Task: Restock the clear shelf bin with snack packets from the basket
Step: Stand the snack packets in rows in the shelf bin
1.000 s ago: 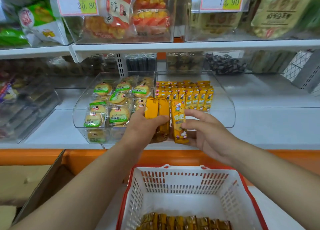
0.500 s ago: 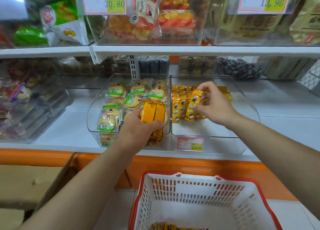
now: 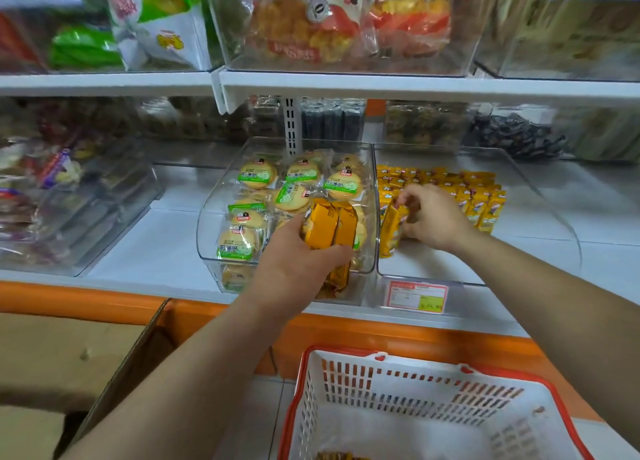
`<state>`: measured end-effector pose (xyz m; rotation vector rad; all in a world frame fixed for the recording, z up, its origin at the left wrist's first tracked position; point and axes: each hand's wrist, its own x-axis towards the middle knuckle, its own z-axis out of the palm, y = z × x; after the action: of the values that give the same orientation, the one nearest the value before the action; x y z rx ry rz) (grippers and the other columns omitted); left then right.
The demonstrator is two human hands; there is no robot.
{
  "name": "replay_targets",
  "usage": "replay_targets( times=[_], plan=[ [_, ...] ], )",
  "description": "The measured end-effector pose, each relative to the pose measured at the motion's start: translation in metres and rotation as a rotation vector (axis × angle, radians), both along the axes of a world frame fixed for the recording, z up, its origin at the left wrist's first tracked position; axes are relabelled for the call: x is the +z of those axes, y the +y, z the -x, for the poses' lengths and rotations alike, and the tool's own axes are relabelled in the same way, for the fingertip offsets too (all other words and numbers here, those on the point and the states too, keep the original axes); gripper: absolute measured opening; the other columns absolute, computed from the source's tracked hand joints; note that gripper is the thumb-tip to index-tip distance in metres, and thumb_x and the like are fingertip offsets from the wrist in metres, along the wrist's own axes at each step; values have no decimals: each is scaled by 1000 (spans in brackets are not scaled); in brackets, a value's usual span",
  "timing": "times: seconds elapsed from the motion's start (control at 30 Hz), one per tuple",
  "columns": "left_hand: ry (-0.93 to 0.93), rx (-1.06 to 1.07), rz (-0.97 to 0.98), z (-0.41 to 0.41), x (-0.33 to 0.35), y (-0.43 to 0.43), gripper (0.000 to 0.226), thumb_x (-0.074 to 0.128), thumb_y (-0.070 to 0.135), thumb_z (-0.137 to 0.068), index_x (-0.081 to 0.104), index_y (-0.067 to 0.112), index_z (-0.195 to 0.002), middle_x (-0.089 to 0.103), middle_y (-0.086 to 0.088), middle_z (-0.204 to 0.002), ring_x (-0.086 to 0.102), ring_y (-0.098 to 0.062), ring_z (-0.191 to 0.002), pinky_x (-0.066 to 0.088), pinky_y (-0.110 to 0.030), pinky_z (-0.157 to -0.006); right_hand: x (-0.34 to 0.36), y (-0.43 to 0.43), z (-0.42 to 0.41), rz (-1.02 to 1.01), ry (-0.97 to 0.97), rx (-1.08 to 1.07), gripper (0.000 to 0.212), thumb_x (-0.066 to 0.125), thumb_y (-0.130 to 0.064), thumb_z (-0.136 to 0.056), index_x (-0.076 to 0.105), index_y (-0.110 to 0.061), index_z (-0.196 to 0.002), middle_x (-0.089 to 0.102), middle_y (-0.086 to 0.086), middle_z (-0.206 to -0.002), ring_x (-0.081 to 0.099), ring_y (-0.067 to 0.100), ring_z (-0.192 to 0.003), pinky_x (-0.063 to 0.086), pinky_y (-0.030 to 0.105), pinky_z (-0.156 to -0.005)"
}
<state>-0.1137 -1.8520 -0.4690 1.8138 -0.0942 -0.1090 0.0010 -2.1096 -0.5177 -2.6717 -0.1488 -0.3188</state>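
Note:
My left hand (image 3: pixel 298 269) grips a small bunch of orange snack packets (image 3: pixel 330 227) in front of the bin of green-labelled cakes. My right hand (image 3: pixel 433 217) reaches inside the clear shelf bin (image 3: pixel 554 217) and pinches one orange packet (image 3: pixel 391 227), standing it at the left front of the rows of orange packets (image 3: pixel 450 186) in that bin. The white basket with a red rim (image 3: pixel 433 407) sits below, with a few orange packets (image 3: pixel 341 455) just visible at its bottom edge.
A clear bin of round cakes (image 3: pixel 287 203) stands left of the target bin. An upper shelf (image 3: pixel 381 85) with more bins hangs overhead. A price tag (image 3: pixel 417 295) marks the bin's front. An open cardboard box (image 3: pixel 69 362) sits at lower left.
My right hand carried one packet from the bunch into the clear bin and lowered it to the front left of the rows. My left hand stayed put with the remaining packets.

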Motion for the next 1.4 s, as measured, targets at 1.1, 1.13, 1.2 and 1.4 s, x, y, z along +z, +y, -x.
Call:
replay_targets(
  times=[1.1, 1.13, 1.2, 1.4],
  plan=[
    [155, -146, 129, 9, -5, -48, 17, 81, 30, -85, 73, 29, -99, 79, -1, -93, 76, -25, -92, 60, -51, -89, 54, -7, 152, -670, 201, 122, 19, 66, -19, -92, 67, -30, -107, 72, -3, -87, 72, 17, -73, 56, 27, -58],
    [168, -184, 137, 14, -5, -55, 15, 82, 30, -84, 74, 29, -98, 79, -2, -94, 75, -27, -94, 59, -53, -92, 53, -6, 162, -802, 258, 124, 21, 64, -20, -93, 66, -31, -111, 72, -2, -89, 74, 20, -75, 56, 27, -56],
    [183, -272, 178, 25, -6, -70, 18, 82, 29, -81, 76, 26, -98, 79, -8, -97, 75, -33, -96, 58, -54, -93, 50, -5, 174, -981, 313, 85, 24, 66, -26, -93, 63, -33, -116, 73, -5, -89, 75, 20, -77, 56, 27, -58],
    [160, -325, 299, 40, -1, -90, 26, 80, 10, -84, 80, 35, -89, 78, 4, -83, 77, -18, -82, 61, -29, -69, 55, -18, 182, -1145, 337, 54, 57, 83, -36, -66, 60, -26, -117, 73, 6, -97, 73, 25, -81, 57, 33, -67]
  ],
)
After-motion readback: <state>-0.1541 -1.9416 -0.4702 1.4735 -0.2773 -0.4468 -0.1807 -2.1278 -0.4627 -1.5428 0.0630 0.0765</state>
